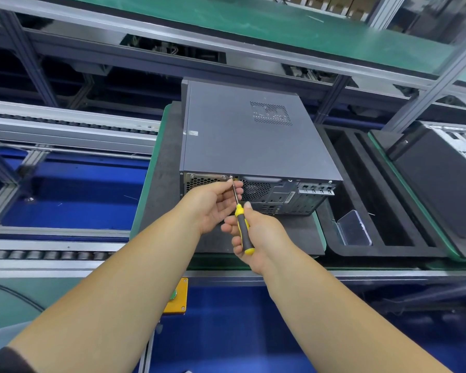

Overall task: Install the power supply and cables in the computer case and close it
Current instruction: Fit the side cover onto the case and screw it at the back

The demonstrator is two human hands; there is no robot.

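**Screwdriver at the case's rear edge**

The closed computer case [253, 135] lay on the dark mat [162, 189], rear panel nearest. The right hand [256, 232] gripped the yellow screwdriver [241, 224]; the left hand [213, 203] pinched its shaft. The tip's contact was too small to judge.

- Your left hand [213, 204] and right hand [256, 232] are bare, without gloves.
- Both forearms are uncovered.
- A dark sleeve [3, 359] shows at your left arm.

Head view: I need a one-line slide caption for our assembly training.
Right hand drives a yellow-handled screwdriver into the closed computer case rear, left hand steadying the shaft.
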